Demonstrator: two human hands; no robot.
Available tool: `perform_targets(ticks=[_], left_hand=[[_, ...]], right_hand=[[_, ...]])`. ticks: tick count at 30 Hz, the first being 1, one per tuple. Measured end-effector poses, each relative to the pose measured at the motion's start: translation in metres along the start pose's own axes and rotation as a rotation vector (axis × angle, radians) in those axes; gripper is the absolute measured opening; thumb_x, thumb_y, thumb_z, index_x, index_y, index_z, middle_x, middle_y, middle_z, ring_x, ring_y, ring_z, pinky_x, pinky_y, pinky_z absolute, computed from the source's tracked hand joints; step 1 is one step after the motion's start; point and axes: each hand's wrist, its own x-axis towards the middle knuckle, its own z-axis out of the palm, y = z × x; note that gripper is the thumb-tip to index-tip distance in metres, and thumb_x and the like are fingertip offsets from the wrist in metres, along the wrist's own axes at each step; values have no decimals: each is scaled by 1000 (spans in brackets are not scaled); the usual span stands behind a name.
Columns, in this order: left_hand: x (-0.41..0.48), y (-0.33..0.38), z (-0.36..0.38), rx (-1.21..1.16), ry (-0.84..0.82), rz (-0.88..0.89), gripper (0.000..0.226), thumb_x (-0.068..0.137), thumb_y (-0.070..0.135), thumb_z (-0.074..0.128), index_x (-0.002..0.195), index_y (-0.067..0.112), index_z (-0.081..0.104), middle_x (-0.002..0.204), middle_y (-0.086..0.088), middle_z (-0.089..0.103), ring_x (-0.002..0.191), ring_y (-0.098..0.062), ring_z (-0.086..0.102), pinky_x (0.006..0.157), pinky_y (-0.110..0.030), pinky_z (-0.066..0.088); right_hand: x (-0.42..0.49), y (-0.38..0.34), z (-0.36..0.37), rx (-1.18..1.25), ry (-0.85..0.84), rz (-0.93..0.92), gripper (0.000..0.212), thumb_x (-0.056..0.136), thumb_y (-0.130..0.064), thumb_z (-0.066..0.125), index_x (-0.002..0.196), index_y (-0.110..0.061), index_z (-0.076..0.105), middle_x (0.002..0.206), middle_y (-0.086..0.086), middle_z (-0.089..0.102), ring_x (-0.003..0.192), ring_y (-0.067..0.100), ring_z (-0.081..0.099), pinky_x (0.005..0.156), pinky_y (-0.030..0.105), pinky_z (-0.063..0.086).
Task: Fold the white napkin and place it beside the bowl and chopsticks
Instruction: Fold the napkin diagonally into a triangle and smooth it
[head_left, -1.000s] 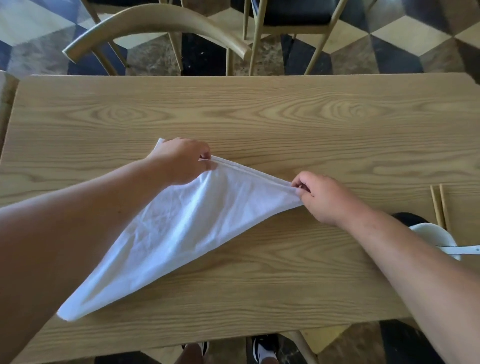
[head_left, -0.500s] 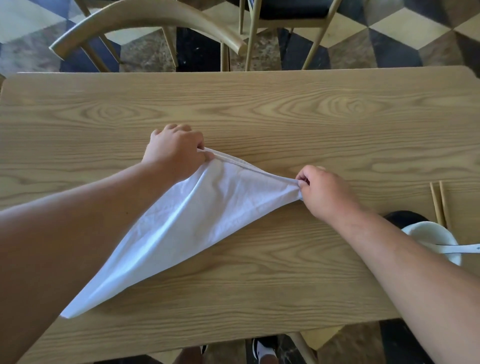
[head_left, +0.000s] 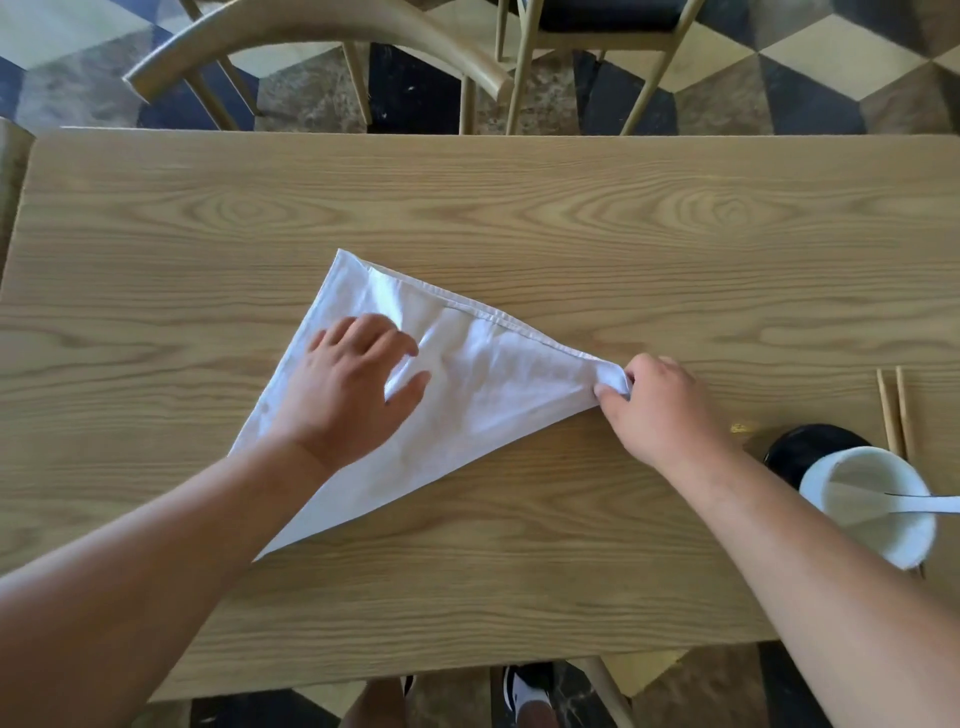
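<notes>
The white napkin (head_left: 483, 384) lies flat on the wooden table (head_left: 519, 218), folded into a triangle. My left hand (head_left: 348, 395) rests palm down on the cloth with fingers spread, holding nothing. My right hand (head_left: 660, 405) pinches the napkin's right corner. A white bowl (head_left: 872, 519) with a white spoon (head_left: 914, 503) in it stands at the right edge on a dark saucer (head_left: 802, 449). A pair of wooden chopsticks (head_left: 896, 410) lies just beyond the bowl. My left forearm hides the napkin's lower left part.
Two wooden chairs (head_left: 322, 31) stand past the table's far edge on a checkered floor. My feet (head_left: 524, 691) show below the near edge. Bare tabletop stretches between the napkin and the bowl.
My left hand let go of the napkin's upper corner and now lies flat on the cloth. The napkin settled down onto the table. My right hand kept its pinch on the right corner.
</notes>
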Motion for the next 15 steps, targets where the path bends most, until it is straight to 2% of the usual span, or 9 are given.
perform_targets(ticks=[3,5,7,10,12,15], left_hand=[[-35,-10,-9,34,32,-222,41,88,52,65,113,18,69,114,-4,65,108,-36,61,94,-49,48],[-67,-21,-21,31,14,-417,55,83,61,60,118,19,66,119,-7,62,116,-39,56,100,-53,46],[-98,-27,-29,12,-35,-528,65,79,67,57,124,20,63,126,-7,59,121,-39,52,104,-56,44],[-128,-34,-30,23,-112,-445,67,84,68,53,134,24,61,148,-2,55,136,-35,48,114,-57,37],[-137,-39,-28,-9,-105,-394,66,90,65,50,140,23,58,159,-3,47,148,-30,42,124,-57,27],[-140,-29,-23,-17,-55,-308,64,96,59,49,146,20,54,165,-5,42,156,-26,33,128,-56,21]], right_hand=[[3,2,-3,59,0,44,21,98,-36,58,91,-16,56,101,6,60,96,34,57,73,36,39],[5,0,-5,114,-3,79,17,97,-35,58,93,-19,56,101,4,59,90,32,56,71,36,40],[7,1,-7,143,9,112,13,96,-34,59,95,-22,57,102,4,59,88,30,55,70,35,38],[10,2,-6,142,-1,144,13,97,-32,61,97,-20,56,106,6,61,89,31,54,71,34,37],[12,3,-7,94,-20,169,15,98,-33,59,99,-20,55,107,9,63,90,32,54,74,36,39],[8,1,-6,31,21,176,19,98,-33,58,103,-15,54,111,18,65,94,38,57,78,40,44]])
